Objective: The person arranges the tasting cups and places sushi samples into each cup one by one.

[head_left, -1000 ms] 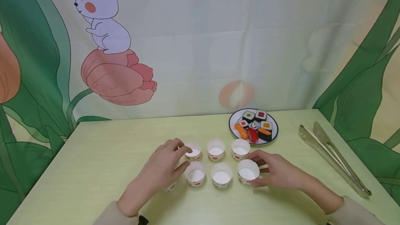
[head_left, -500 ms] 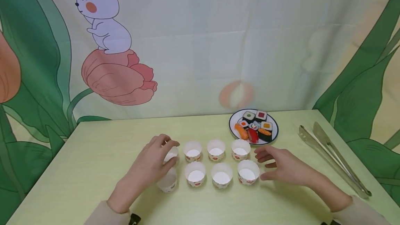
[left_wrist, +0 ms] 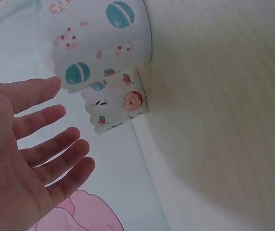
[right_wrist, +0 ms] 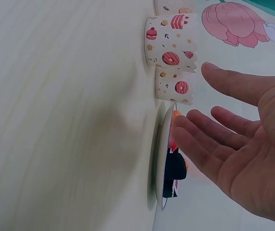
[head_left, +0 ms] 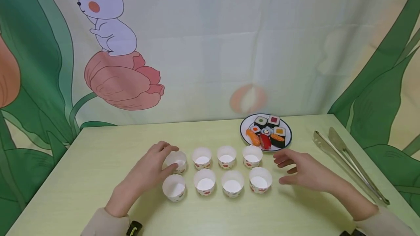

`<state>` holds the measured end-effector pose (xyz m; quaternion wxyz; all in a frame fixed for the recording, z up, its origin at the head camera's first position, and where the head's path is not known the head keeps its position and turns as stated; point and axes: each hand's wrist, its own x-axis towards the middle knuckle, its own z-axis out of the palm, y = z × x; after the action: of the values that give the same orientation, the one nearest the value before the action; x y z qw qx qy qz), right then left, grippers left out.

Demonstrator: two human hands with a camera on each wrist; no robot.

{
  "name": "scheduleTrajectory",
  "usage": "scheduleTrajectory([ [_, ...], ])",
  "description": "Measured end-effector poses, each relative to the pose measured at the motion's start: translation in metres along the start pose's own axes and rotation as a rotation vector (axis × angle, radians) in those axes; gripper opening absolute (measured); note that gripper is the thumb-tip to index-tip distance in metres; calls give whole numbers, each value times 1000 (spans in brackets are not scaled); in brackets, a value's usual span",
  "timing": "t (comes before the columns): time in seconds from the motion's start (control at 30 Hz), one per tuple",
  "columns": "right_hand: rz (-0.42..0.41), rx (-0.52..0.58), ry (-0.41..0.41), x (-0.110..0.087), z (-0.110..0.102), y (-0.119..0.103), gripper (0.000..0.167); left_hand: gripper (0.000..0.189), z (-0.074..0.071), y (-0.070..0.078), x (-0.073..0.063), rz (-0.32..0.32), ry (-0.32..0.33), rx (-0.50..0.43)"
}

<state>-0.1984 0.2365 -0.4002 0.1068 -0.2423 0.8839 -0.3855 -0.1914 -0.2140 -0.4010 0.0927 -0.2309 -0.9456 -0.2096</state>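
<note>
Several white paper baking cups stand in two rows across the middle of the table, among them a front-left cup (head_left: 174, 188) and a front-right cup (head_left: 260, 180). Their outsides carry printed macarons and doughnuts, as on the near cup (left_wrist: 99, 38) in the left wrist view. My left hand (head_left: 146, 172) hovers at the left end of the rows, fingers relaxed and spread, overlapping the back-left cup (head_left: 178, 161). My right hand (head_left: 306, 172) is held just right of the rows with loose fingers and holds nothing. The right wrist view shows its palm beside a patterned cup (right_wrist: 171, 43).
Behind the cups at the right lies a blue-rimmed plate (head_left: 243, 137) with several toy-like sushi pieces (head_left: 265, 141). Metal tongs (head_left: 352, 166) rest near the table's right edge. A printed curtain (head_left: 203, 46) hangs along the back edge.
My left hand has moved left off the cups, uncovering the two leftmost ones. My right hand has drawn away to the right from the front-right cup. The cups stay in place.
</note>
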Motion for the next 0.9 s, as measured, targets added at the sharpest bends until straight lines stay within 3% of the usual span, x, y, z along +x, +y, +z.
scheduleTrajectory([
  [0.17,-8,-4,4,-2,-3,1,56,43,-2,-6,1,-17,-48,-56],
  [0.47,12,-11,10,-4,-6,3,53,45,-1,-11,3,-38,-100,-60],
  [0.9,19,1,46,-9,-10,5,51,49,0,-12,9,-33,-101,-26],
])
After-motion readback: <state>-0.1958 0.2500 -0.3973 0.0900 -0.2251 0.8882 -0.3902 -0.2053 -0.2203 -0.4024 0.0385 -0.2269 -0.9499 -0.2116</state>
